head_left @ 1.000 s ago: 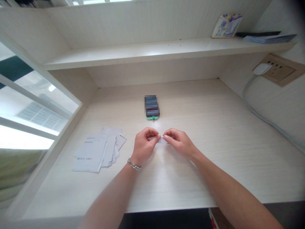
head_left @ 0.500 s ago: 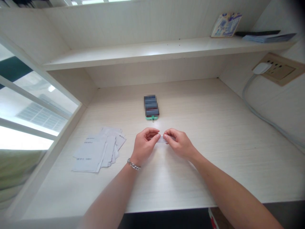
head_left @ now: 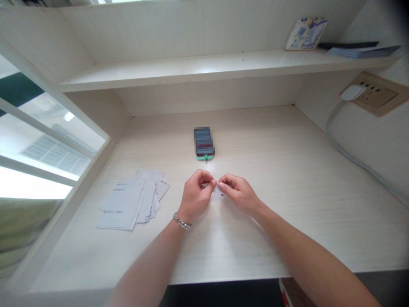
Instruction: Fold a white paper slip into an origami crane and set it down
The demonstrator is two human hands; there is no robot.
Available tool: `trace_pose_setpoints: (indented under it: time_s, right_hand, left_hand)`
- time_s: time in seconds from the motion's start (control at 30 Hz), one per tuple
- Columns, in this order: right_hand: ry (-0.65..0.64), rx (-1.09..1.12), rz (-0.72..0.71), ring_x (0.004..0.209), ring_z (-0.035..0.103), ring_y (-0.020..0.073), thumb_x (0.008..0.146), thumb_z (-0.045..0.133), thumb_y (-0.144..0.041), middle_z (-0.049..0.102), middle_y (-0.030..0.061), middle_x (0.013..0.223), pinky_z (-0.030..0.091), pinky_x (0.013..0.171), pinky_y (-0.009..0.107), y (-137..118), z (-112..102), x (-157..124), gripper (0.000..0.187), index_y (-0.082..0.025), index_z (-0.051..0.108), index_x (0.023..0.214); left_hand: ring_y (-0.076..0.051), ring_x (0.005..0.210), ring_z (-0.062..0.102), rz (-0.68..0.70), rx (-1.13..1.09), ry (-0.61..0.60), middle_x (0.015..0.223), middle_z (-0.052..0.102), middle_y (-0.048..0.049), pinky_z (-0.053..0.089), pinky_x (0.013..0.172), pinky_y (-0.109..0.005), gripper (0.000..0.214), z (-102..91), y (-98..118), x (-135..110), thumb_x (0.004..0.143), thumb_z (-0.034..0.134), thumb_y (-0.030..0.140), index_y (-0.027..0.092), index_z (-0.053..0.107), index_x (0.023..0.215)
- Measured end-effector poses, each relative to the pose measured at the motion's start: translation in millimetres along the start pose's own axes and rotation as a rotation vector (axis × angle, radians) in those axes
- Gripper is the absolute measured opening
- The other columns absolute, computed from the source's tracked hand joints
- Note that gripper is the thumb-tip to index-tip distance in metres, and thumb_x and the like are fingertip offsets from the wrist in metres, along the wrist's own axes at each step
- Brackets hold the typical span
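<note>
Left hand (head_left: pixel 194 198): I'm pinching one end of a small white paper slip (head_left: pixel 219 189) between thumb and fingertips.
Right hand (head_left: pixel 239 195): pinching the slip's other end, fingers curled.
Slip: between my hands, over the wood-grain desk (head_left: pixel 275 221).
Nearby: loose paper sheets (head_left: pixel 128 204) left; pixelated object (head_left: pixel 204 145) ahead.

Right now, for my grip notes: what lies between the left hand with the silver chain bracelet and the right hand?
A small white paper strip, pinched by the left hand and right hand, in the head view.
</note>
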State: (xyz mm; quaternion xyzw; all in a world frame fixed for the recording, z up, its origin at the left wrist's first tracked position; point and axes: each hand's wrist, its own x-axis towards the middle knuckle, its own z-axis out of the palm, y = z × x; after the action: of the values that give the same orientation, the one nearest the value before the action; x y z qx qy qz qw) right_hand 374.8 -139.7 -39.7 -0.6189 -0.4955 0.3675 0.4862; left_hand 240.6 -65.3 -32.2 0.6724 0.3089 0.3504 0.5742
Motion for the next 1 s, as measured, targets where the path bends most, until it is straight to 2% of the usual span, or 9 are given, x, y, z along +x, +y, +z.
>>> trace_pose_setpoints:
  time_s: [0.13,0.43,0.67,0.8,0.87,1.0]
  right_hand:
    - [-0.046,0.132,0.049,0.066,0.054,0.014,0.081,0.052,-0.033,0.06,0.0017,0.071,0.042,0.062,0.026,3.0,-3.0,3.2,0.02,-0.015,0.061,0.079]
    - [0.042,-0.138,-0.005,0.065,0.053,0.0131,0.082,0.05,-0.029,0.061,0.0002,0.069,0.039,0.059,0.024,1.4,-6.8,2.6,0.017,-0.017,0.061,0.077]
    - [-0.061,-0.078,0.007,0.07,0.057,0.0147,0.081,0.053,-0.031,0.064,0.0024,0.076,0.042,0.062,0.025,2.7,-5.7,2.3,0.017,-0.017,0.063,0.08]
    - [0.025,-0.02,-0.016,0.065,0.054,0.0139,0.081,0.053,-0.03,0.061,0.001,0.07,0.041,0.06,0.025,3.4,-5.4,3.8,0.016,-0.017,0.062,0.077]
    - [0.065,0.056,-0.006,0.065,0.054,0.0139,0.08,0.054,-0.031,0.06,0.0012,0.069,0.042,0.06,0.026,4.3,-5.3,4.7,0.017,-0.016,0.062,0.077]
    - [0.118,0.171,0.015,0.065,0.055,0.0144,0.078,0.058,-0.033,0.062,0.0024,0.07,0.043,0.06,0.026,6.1,-3.7,5.9,0.018,-0.016,0.064,0.077]
  left_hand:
    - [-0.011,0.069,0.056,-0.018,-0.005,0.015,0.076,0.058,-0.0015,0.043,0.06,-0.021,0.013,-3.8,-2.6,2.5,0.073,0.062,0.021,0.017,0.052,0.08]
    - [-0.013,0.077,0.06,-0.033,0.006,-0.027,0.084,0.061,-0.0043,0.047,0.069,-0.024,0.018,-4.8,-6.1,3.7,0.074,0.063,0.025,0.016,0.056,0.088]
    - [-0.013,0.071,0.06,-0.052,-0.025,-0.021,0.076,0.061,-0.0027,0.047,0.062,-0.022,0.021,-6.8,-7.3,4.7,0.07,0.066,0.023,0.016,0.053,0.085]
    - [-0.015,0.072,0.062,-0.123,-0.159,-0.001,0.078,0.064,-0.0049,0.051,0.063,-0.027,0.03,-5.3,-5.4,7.4,0.076,0.061,0.032,0.016,0.054,0.1]
    - [-0.015,0.074,0.063,-0.142,-0.23,0.017,0.08,0.065,-0.006,0.053,0.065,-0.029,0.031,-5.0,-4.6,8.6,0.079,0.057,0.036,0.015,0.054,0.101]
    - [-0.014,0.072,0.062,-0.122,-0.249,-0.018,0.076,0.064,-0.0031,0.052,0.069,-0.027,0.035,-5.2,-5.0,8.4,0.07,0.068,0.028,0.015,0.054,0.1]
